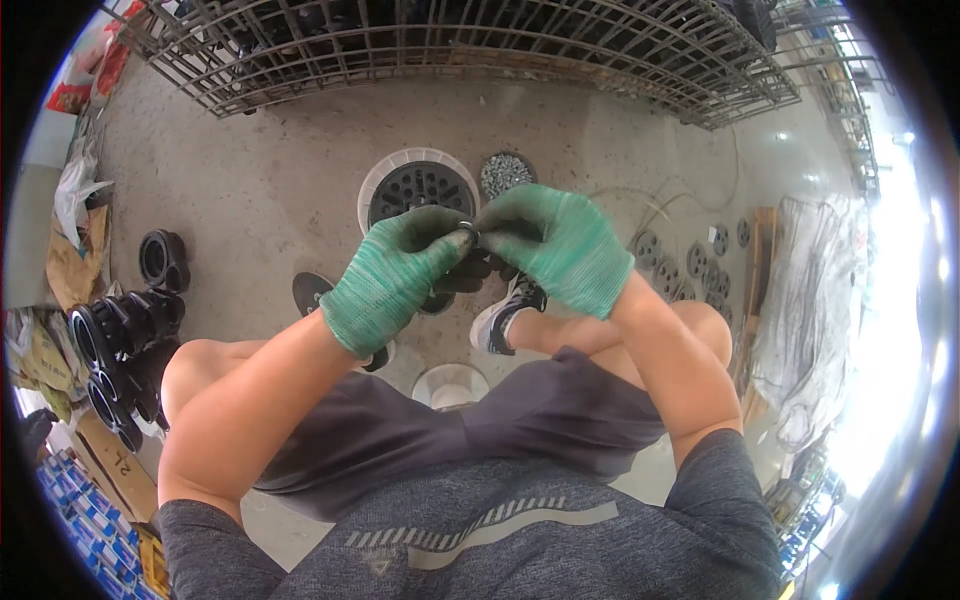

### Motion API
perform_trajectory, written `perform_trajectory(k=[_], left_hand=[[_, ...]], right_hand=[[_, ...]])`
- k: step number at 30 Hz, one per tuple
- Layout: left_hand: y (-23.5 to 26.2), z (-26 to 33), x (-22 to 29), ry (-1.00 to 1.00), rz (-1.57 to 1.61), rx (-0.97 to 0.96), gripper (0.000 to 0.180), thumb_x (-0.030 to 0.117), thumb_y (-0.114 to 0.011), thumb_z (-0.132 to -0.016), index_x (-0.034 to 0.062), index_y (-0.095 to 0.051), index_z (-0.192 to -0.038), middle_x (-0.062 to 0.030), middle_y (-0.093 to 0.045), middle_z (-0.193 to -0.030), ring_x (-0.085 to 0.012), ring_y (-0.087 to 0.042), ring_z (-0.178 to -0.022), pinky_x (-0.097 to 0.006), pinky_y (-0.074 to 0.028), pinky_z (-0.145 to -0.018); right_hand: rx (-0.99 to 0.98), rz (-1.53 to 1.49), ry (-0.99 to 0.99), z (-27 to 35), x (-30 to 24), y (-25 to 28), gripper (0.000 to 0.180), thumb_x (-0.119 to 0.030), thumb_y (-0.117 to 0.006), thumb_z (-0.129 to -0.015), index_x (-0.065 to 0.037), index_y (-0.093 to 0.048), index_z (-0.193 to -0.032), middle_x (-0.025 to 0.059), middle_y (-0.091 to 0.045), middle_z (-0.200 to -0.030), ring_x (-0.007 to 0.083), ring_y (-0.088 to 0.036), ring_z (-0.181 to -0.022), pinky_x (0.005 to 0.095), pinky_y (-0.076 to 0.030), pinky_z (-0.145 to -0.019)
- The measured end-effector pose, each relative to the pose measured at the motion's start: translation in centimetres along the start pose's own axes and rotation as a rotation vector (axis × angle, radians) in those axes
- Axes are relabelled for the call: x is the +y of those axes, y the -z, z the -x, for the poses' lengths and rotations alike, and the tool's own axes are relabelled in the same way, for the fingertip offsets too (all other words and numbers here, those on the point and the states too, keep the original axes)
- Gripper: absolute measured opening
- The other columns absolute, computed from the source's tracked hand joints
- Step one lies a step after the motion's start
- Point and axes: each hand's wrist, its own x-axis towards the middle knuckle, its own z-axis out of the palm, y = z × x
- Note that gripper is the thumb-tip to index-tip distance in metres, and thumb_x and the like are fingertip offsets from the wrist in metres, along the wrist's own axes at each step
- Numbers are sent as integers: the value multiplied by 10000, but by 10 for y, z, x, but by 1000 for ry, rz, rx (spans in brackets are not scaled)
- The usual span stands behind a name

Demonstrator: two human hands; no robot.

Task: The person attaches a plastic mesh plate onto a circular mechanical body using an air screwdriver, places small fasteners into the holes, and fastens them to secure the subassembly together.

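Note:
Both of my hands wear green knitted gloves with dark palms and meet in front of my knees. A small dark round part [467,229] with a shiny rim shows between the fingertips. My left hand [400,265] pinches it between thumb and fingers. From the other side my right hand [560,240] is closed, its thumb and forefinger meeting at the same part. Just beyond the hands, a round black plate with many holes [425,185] lies on a white round tub [372,190]. Beside that stands a round container of small metal pieces [507,172], probably fasteners.
A wire cage [450,60] with black things in it spans the far side. Black ring-shaped parts [110,330] are stacked at the left. Several dark discs [697,260] lie on the floor at the right, near whitish plastic sheeting [810,310]. My shoe [497,325] rests on the floor.

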Motion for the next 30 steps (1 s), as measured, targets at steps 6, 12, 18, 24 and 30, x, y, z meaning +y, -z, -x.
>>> perform_trajectory(k=[6,12,18,24,30], left_hand=[[3,-5,-5,3,47,-54,395,224,-586,-1011,-14,-553,-1324,-123,-680,-1112,-207,-691,-975,-360,-572,-872],[4,-11,-9,66,376,-79,334,202,-515,-1019,43,-565,-1308,-100,-679,-1096,-193,-679,-924,-322,-535,-777],[-1,-8,2,5,272,26,288,270,-525,-1045,35,-605,-1193,-87,-663,-1055,-197,-643,-845,-363,-559,-779],[7,-8,-6,5,274,-45,255,218,-508,-1047,37,-608,-1198,-92,-654,-1058,-204,-644,-843,-351,-552,-757],[-1,-2,1,-33,242,-27,315,233,-553,-1045,30,-591,-1283,-81,-657,-1074,-174,-633,-862,-328,-539,-780]], right_hand=[[31,183,64,-4,-6,-6,185,-85,-738,-893,-46,-727,-1074,124,-718,-968,224,-706,-894,333,-566,-786],[34,39,-117,-9,-19,0,193,-101,-730,-917,-24,-713,-1092,87,-729,-961,166,-689,-836,322,-563,-741],[66,-88,-53,-10,-15,12,235,-105,-702,-942,-30,-692,-1164,105,-727,-973,155,-704,-823,311,-585,-756],[44,-196,-219,-16,-21,6,233,-116,-729,-922,-24,-692,-1133,107,-735,-947,154,-707,-836,309,-590,-761],[91,-43,-115,-18,-15,2,196,-124,-749,-898,-32,-708,-1066,120,-736,-907,159,-694,-798,322,-569,-724]])
